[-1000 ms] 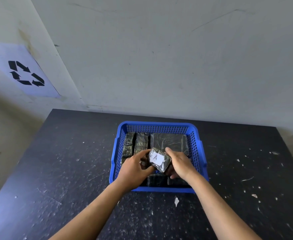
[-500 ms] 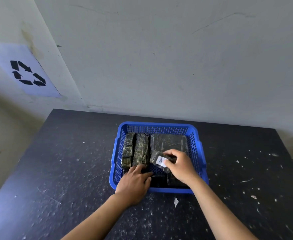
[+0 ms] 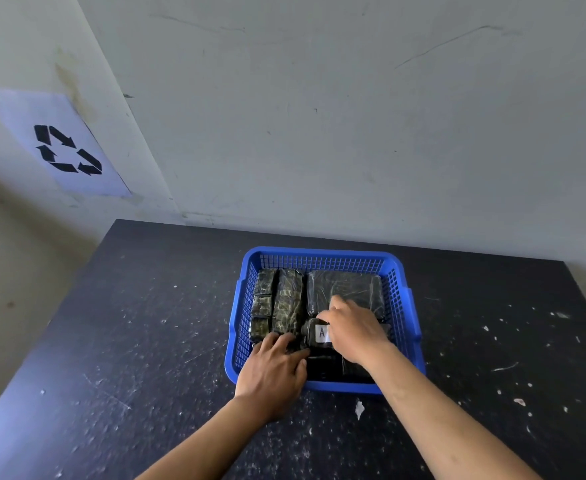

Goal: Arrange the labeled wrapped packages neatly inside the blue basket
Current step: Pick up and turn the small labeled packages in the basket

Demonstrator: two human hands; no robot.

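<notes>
- Blue mesh basket (image 3: 400,289), rectangular, flat on dark desk (image 3: 146,323).
- Dark film-wrapped packages inside: two narrow ones (image 3: 277,299) along left, wide flat one (image 3: 343,285) at back right.
- Small package (image 3: 314,332) with white "A" label, front centre, lying flat.

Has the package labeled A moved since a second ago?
Yes. The package labeled A went from held up between both hands to lower, down among the packages inside the blue basket, under the right hand.

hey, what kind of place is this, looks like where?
Probably a plain sorting or recycling workroom: a recycling-symbol sheet taped to a bare scuffed wall, and a speckled black table holding a blue basket.
</notes>
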